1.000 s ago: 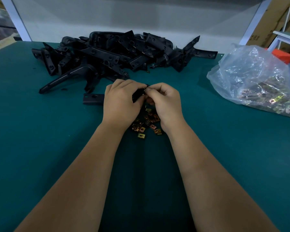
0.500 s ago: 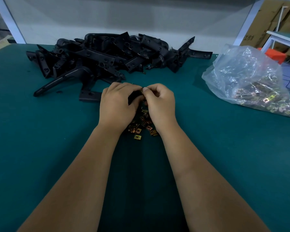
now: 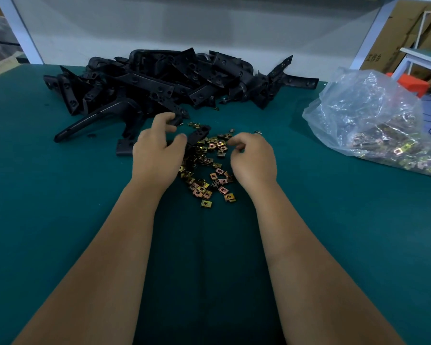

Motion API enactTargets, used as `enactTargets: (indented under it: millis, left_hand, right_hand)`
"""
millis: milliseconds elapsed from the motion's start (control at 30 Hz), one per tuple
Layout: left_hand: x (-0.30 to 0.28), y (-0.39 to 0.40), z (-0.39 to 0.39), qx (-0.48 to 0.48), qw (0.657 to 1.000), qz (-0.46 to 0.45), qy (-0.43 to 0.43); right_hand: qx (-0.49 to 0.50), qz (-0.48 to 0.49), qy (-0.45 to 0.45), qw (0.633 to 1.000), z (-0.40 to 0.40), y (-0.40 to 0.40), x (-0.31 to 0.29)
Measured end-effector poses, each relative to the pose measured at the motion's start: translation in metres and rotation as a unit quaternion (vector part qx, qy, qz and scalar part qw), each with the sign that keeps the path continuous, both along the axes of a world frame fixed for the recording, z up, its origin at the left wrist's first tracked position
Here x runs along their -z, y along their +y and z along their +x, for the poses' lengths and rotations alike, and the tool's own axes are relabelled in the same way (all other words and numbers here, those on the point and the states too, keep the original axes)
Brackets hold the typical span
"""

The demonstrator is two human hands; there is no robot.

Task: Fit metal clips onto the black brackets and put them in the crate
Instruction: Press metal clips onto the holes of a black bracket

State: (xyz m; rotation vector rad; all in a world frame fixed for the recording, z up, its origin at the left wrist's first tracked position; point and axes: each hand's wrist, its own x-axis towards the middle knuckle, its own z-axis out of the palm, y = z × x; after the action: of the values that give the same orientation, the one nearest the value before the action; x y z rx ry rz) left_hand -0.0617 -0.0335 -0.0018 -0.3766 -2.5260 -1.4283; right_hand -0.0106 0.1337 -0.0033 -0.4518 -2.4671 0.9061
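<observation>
My left hand grips a black bracket whose far end sticks out past my thumb, just above the table. Under and between my hands, several brass-coloured metal clips lie scattered in a loose heap. My right hand hovers over the right side of the clips with its fingers loosely curled, and I see nothing in it. A big pile of black brackets lies at the back of the table. No crate is in view.
A clear plastic bag holding more clips lies at the right on the green table. One stray clip sits just beyond my right hand. A white wall panel stands behind the pile, with cardboard boxes at far right.
My hands were together, pressing a clip onto the bracket. They have come apart: the right hand has let go and moved right over the clips, while the left still holds the bracket.
</observation>
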Motion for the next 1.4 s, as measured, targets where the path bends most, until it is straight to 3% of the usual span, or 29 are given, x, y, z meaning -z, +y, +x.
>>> enactTargets:
  millis: [167, 233, 567, 667, 733, 800, 867, 933, 1033, 1400]
  left_hand:
    - [0.003, 0.011, 0.002, -0.036, 0.97, -0.241, 0.003]
    - [0.003, 0.013, 0.005, -0.044, 0.954, -0.296, -0.001]
    - [0.002, 0.01, 0.008, -0.074, 0.944, -0.322, 0.02]
    - [0.001, 0.01, 0.005, -0.102, 0.952, -0.287, 0.039]
    - [0.002, 0.01, 0.004, -0.116, 0.953, -0.273, 0.059]
    - [0.002, 0.011, 0.004, -0.133, 0.954, -0.256, 0.081]
    - [0.001, 0.012, 0.004, -0.151, 0.957, -0.231, 0.095]
    - [-0.001, 0.012, 0.004, -0.164, 0.96, -0.206, 0.097]
    - [-0.003, 0.014, 0.004, -0.167, 0.965, -0.18, 0.095]
    - [-0.002, 0.015, 0.003, -0.156, 0.969, -0.174, 0.079]
  right_hand:
    - [-0.02, 0.147, -0.08, 0.986, -0.006, -0.001, 0.004]
    - [-0.017, 0.175, -0.086, 0.981, -0.008, -0.002, 0.006]
    - [-0.012, 0.136, -0.047, 0.99, -0.01, -0.001, 0.005]
    - [-0.021, 0.045, -0.008, 0.999, -0.008, -0.002, 0.003]
    - [-0.03, -0.1, 0.048, 0.993, -0.007, -0.005, -0.002]
    - [-0.05, -0.272, 0.085, 0.957, -0.006, -0.01, -0.008]
    - [-0.091, -0.423, 0.094, 0.896, -0.005, -0.016, -0.013]
    - [-0.128, -0.517, 0.086, 0.842, -0.004, -0.021, -0.015]
    - [-0.17, -0.553, 0.065, 0.813, -0.002, -0.023, -0.015]
    - [-0.196, -0.588, 0.074, 0.782, -0.004, -0.019, -0.011]
